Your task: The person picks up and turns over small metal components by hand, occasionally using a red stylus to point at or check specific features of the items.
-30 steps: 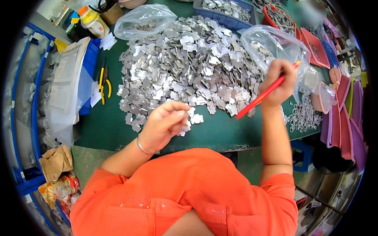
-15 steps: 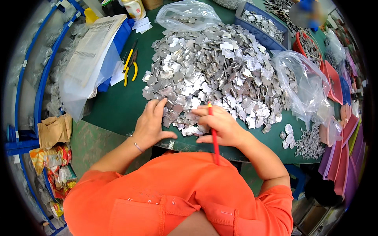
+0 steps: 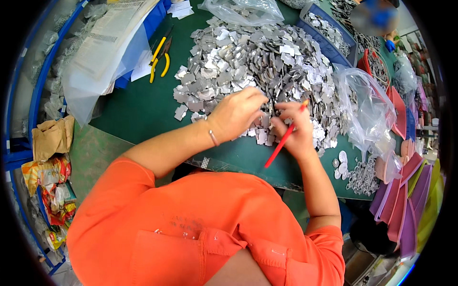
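The pile of metal plates (image 3: 281, 62) lies loose on the green counter (image 3: 136, 107), set back from the near edge and spreading toward the far edge. The plates are thin, silver-grey and notched, and they point in many directions.

The left hand (image 3: 235, 114) is over the front of the pile, bent at the wrist. Its grip is curled, with thumb and fingers near each other; whether it has hold of a plate cannot be told, as the fingertips are blurred. The right hand (image 3: 296, 133) faces it across a narrow gap. Its grip retains a red pen (image 3: 278, 147) aslant; thumb and forefinger stand partly spread.

Progress, by judgement: handling is at an early stage. The bulk of the plates is unarranged, and no finished group is distinguishable.

Toward the right end of the counter, a clear plastic bag (image 3: 367, 107) adjoins the pile. Metal discs (image 3: 342, 168) and small metal rings (image 3: 363, 178) lie nearer the near edge. A blue-grey tray (image 3: 320, 44) of metal pieces stands beyond the pile. Yellow-handled pliers (image 3: 167, 66) lie toward the left edge.
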Tool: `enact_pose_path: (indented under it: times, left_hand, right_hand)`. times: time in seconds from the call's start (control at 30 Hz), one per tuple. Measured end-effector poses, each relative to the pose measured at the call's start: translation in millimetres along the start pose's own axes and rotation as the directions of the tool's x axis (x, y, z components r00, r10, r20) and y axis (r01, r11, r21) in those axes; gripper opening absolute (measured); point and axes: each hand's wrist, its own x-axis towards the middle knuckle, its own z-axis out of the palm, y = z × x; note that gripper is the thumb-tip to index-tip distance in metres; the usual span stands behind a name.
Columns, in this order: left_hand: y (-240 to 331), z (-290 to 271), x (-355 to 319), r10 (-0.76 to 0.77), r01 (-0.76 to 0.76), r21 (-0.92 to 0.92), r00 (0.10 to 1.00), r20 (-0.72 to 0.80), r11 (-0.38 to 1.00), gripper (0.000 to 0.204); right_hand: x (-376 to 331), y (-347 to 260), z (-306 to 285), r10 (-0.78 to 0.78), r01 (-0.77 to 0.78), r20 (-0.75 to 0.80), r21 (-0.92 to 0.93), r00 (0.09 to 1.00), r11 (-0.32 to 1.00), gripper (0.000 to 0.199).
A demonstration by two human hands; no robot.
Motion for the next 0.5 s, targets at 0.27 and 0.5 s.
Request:
enact_pose_path:
  times: [0.27,0.5]
  left_hand:
    - [9.9,-6.5,0.6,-0.317,0.358,-0.4,0.934,0.167,0.844,0.014]
    - [15.6,-11.2,-28.2,-0.403,0.421,-0.64,0.896,0.185,0.642,0.01]
  right_hand:
    - [53.4,31.5,-12.6,0.353,-0.427,-0.287,-0.261,0.891,0.866,0.021]
    - [49.5,28.6,-13.9,0.49,-0.519,-0.352,0.015,0.797,0.855,0.026]
